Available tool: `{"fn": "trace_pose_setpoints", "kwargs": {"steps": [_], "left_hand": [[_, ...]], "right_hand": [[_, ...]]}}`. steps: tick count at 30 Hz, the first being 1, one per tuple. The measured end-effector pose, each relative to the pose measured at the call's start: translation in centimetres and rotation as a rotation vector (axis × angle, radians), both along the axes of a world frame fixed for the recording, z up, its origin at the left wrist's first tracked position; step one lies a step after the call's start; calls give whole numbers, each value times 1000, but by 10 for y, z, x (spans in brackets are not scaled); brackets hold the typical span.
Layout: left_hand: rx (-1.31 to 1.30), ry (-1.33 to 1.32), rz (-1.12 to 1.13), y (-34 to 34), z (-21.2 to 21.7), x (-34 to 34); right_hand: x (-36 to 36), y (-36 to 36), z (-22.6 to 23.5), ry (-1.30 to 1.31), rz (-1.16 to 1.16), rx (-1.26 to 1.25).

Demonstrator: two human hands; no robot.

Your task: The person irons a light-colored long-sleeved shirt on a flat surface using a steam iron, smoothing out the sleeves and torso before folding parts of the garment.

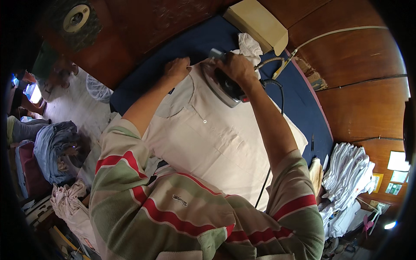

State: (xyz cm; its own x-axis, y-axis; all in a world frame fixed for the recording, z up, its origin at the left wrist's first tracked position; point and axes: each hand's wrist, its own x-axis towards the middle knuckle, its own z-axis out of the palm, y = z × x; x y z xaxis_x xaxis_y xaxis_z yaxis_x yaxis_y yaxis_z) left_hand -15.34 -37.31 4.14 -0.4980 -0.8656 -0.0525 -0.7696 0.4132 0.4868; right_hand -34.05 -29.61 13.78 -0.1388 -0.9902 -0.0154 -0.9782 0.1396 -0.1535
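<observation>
A cream shirt (208, 147) with a small white button lies spread over the dark blue ironing surface (299, 102). My right hand (238, 68) is wrapped round the handle of a steam iron (225, 89), whose soleplate rests on the shirt's far part. To its left, my left hand (177, 69) is closed at the shirt's far edge, fingers curled over the fabric. The shirt's neck opening (175, 102) lies below my left wrist. From the iron, a hose (266, 64) and a dark cord (282, 93) run off to the right.
A tan cardboard box (255, 28) and a crumpled white cloth (250, 45) sit at the far end. Stacked white garments (349, 171) stand at the right, by the wood-panelled wall (351, 104). Folded blue clothes (56, 149) and a pale bundle (71, 201) are at the left.
</observation>
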Motion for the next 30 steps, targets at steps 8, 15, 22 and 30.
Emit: {"fn": "trace_pose_setpoints", "kwargs": {"steps": [8,15,22,30], "left_hand": [[-29,82,40,2,-11,1],[-258,87,86,3,-16,0],[-83,83,-166,-24,-19,30],[-241,-107,295,110,12,118]], "right_hand": [[-3,-16,4,-27,-70,20],[-6,-15,1,-37,-13,13],[11,8,1,-57,253,-41],[44,-8,0,-104,217,42]]}}
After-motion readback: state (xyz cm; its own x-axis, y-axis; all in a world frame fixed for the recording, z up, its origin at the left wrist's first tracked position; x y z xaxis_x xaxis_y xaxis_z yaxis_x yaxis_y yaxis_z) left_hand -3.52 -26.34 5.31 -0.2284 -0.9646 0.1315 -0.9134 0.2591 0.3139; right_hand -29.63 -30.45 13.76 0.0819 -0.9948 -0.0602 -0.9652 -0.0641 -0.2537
